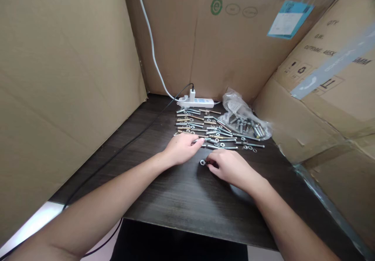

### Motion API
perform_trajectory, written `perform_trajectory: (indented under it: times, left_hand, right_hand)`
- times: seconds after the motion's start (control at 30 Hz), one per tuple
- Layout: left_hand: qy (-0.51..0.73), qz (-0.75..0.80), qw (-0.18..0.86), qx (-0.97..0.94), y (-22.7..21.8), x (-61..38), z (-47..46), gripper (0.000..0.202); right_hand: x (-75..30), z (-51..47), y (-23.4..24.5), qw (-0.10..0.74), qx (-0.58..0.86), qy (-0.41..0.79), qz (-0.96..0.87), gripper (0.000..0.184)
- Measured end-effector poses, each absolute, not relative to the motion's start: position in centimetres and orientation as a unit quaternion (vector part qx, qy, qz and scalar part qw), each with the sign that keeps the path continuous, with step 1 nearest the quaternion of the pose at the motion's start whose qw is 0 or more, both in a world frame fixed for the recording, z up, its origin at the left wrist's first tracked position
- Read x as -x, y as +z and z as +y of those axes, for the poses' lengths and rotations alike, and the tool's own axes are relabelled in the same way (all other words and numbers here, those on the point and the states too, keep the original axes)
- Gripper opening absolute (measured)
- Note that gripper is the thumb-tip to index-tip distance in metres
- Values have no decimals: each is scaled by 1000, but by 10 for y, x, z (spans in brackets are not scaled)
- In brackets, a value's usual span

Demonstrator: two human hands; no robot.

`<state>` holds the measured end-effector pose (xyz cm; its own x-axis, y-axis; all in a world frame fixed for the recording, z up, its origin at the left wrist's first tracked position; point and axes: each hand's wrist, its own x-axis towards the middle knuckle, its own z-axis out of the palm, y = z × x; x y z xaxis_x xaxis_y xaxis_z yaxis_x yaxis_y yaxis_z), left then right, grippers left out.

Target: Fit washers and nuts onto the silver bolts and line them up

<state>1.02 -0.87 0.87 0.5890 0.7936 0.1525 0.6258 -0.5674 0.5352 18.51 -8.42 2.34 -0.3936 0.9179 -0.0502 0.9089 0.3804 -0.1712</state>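
My left hand (182, 148) rests on the dark wooden table (164, 198), fingers closed around a long silver bolt (197, 139) at the near edge of a spread of bolts, nuts and washers (211, 130). My right hand (230, 166) lies just to the right, fingertips pinched on a small metal washer (202, 162) that sits on the table between both hands. Several more loose washers (249, 148) lie at the right end of the rows.
A clear plastic bag with more metal bolts (244, 118) lies at the back right. A white power strip (195, 102) with a white cord and a black cable sits at the back. Cardboard boxes (328, 97) wall in the table on three sides.
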Motion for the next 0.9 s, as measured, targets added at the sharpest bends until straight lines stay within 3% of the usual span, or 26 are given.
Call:
perform_trajectory:
  times: [0.2, 0.43, 0.63, 0.9]
  left_hand:
    - [189, 413, 218, -864, 8, -9, -8, 44]
    - [162, 355, 252, -885, 5, -10, -11, 43]
    - [146, 333, 255, -896, 4, -9, -12, 43]
    - [152, 331, 249, -897, 4, -8, -11, 41]
  right_hand:
    - [-194, -82, 25, 65, 558, 97, -822, 17]
    - [-204, -76, 22, 277, 564, 76, -774, 21]
    - [-200, -75, 16, 298, 511, 110, -799, 16]
    - [-200, -74, 13, 351, 501, 185, -769, 23]
